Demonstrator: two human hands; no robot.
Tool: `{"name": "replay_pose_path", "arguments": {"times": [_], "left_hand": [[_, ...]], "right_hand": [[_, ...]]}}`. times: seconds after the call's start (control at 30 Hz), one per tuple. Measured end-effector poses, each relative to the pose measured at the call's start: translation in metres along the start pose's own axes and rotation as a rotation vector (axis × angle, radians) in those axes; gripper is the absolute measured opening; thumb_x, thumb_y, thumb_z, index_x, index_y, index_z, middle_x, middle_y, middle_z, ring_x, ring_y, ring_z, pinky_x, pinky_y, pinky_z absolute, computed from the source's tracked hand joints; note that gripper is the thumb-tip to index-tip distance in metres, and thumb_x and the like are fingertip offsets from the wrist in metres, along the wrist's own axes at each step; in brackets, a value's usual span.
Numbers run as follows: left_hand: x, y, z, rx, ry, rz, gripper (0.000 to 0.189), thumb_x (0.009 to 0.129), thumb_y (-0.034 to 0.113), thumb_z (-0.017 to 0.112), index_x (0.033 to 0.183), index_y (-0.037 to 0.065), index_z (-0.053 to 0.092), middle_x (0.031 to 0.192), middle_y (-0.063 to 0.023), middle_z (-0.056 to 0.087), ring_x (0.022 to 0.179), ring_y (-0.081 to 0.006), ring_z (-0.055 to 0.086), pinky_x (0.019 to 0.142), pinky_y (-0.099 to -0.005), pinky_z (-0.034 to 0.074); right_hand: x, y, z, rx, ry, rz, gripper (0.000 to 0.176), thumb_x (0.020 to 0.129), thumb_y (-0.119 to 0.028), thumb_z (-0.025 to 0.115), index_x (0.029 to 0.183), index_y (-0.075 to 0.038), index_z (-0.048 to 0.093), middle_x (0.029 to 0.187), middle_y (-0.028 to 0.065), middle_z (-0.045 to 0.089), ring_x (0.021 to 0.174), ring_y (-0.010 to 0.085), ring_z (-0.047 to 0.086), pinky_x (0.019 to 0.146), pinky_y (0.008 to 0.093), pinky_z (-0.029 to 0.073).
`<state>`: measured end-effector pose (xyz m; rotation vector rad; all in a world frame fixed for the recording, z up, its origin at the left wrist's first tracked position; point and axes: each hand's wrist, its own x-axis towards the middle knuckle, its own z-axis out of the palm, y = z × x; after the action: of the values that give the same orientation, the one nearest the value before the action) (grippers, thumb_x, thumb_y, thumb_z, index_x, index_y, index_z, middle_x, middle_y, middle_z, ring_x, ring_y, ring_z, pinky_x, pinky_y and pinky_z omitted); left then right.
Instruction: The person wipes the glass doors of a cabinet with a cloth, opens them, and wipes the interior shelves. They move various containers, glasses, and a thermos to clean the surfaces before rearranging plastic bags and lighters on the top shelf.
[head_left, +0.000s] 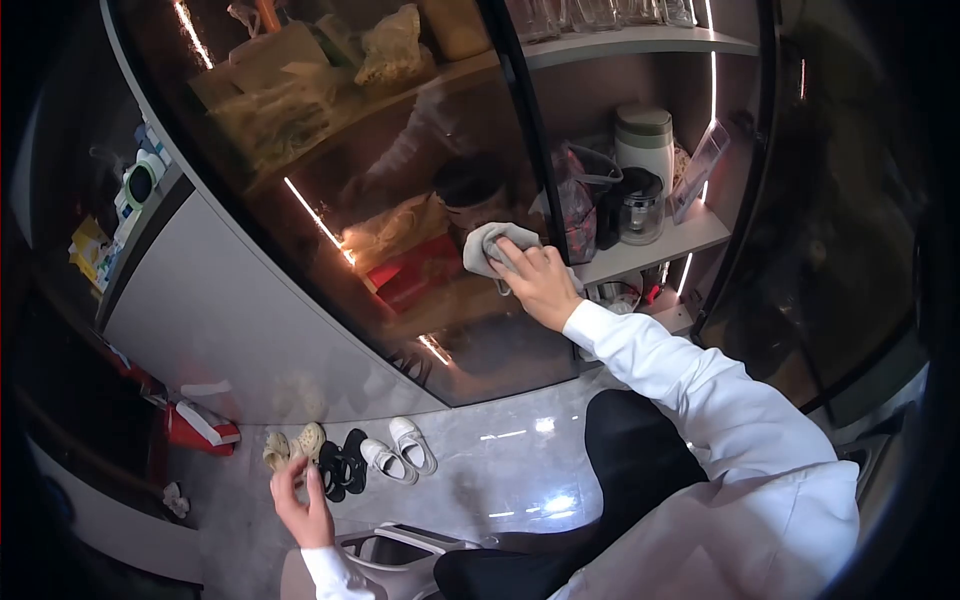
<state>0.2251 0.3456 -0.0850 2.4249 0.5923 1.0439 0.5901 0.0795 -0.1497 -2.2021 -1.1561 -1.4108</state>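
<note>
My right hand (540, 285) presses a bunched light grey cloth (487, 247) against the dark glass door (480, 340) of a lit cabinet, near the door's right edge. Behind the glass, a red box (415, 272) and bags show dimly. My left hand (303, 503) is raised at the lower left with its fingers apart and slightly curled, holding nothing. It is over the floor, just in front of the shoes in this view.
Open shelves (655, 245) at the right hold a glass jug (641, 208), a white-green canister (643, 143) and glasses. Several shoes (390, 460) stand on the shiny floor. A grey plastic stool or basket (405, 560) is near my legs. A red box (197, 430) lies at left.
</note>
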Motion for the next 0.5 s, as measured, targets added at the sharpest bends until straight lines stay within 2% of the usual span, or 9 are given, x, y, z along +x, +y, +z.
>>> {"name": "replay_pose_path", "arguments": {"times": [0.07,0.13,0.2,0.27,0.33,0.37,0.47,0.5], "left_hand": [[-0.021,-0.034,-0.017,0.083,0.025,0.031,0.014,0.087,0.01,0.058,0.097,0.0,0.061,0.092,-0.006,0.057,0.081,-0.0144,0.056,0.07,-0.0258,0.044],[-0.05,-0.075,-0.031,0.184,0.086,0.008,0.016,0.09,0.014,0.057,0.099,0.002,0.061,0.082,-0.0044,0.057,0.07,-0.011,0.053,0.063,-0.0223,0.042],[-0.082,-0.103,-0.049,0.098,0.019,-0.415,0.032,0.086,0.023,0.066,0.105,-0.002,0.063,0.099,-0.0145,0.066,0.089,-0.0225,0.06,0.079,-0.0316,0.048],[-0.098,-0.091,-0.056,0.169,0.054,-0.579,0.028,0.086,0.02,0.066,0.105,-0.001,0.064,0.1,-0.0129,0.066,0.09,-0.0213,0.06,0.08,-0.0305,0.048],[-0.1,-0.086,-0.059,-0.019,0.207,-0.606,0.026,0.086,0.018,0.066,0.103,-0.001,0.064,0.1,-0.0116,0.065,0.091,-0.0209,0.059,0.081,-0.0307,0.047],[-0.093,-0.078,-0.067,-0.043,0.266,-0.511,0.024,0.088,0.016,0.064,0.103,-0.003,0.064,0.1,-0.0124,0.065,0.092,-0.0204,0.059,0.083,-0.0311,0.047],[-0.046,0.042,-0.104,-0.094,0.421,-0.1,0.018,0.09,0.006,0.05,0.098,-0.005,0.063,0.095,-0.0125,0.064,0.089,-0.0214,0.059,0.082,-0.031,0.047],[-0.037,0.067,-0.119,0.034,0.488,0.113,0.022,0.09,0.01,0.046,0.099,-0.003,0.062,0.093,-0.0126,0.064,0.087,-0.0247,0.059,0.081,-0.0351,0.048]], "right_hand": [[0.035,0.003,-0.015,-0.002,0.116,0.04,0.039,0.074,-0.014,0.058,0.112,-0.011,0.063,0.129,0.0054,0.047,0.09,0.0203,0.047,0.074,0.035,0.037],[0.108,0.011,-0.043,-0.088,0.254,0.107,0.035,0.074,-0.015,0.058,0.109,-0.013,0.063,0.129,0.0051,0.048,0.09,0.0214,0.047,0.074,0.0354,0.036],[0.157,0.015,-0.061,-0.093,0.333,0.139,0.035,0.073,-0.014,0.058,0.108,-0.013,0.063,0.129,0.0055,0.049,0.091,0.0229,0.048,0.075,0.0366,0.037],[0.126,0.012,-0.048,-0.123,0.288,0.134,0.038,0.072,-0.013,0.058,0.109,-0.014,0.063,0.13,0.0049,0.049,0.093,0.0229,0.048,0.076,0.0366,0.037],[0.047,0.005,-0.016,-0.106,0.184,0.136,0.036,0.073,-0.014,0.058,0.108,-0.014,0.065,0.133,0.0044,0.047,0.1,0.0238,0.049,0.077,0.0364,0.038],[0.015,0.001,-0.01,-0.074,0.105,0.148,0.039,0.069,-0.014,0.063,0.108,-0.015,0.066,0.129,0.0063,0.049,0.098,0.0244,0.049,0.078,0.0347,0.037],[0.047,0.008,-0.029,-0.038,0.115,0.123,0.041,0.069,-0.013,0.064,0.11,-0.015,0.065,0.13,0.0067,0.048,0.098,0.0248,0.049,0.078,0.0357,0.037],[0.08,0.011,-0.039,-0.078,0.18,0.135,0.042,0.068,-0.012,0.064,0.111,-0.015,0.064,0.132,0.0075,0.046,0.098,0.0261,0.048,0.078,0.0372,0.038]]}}
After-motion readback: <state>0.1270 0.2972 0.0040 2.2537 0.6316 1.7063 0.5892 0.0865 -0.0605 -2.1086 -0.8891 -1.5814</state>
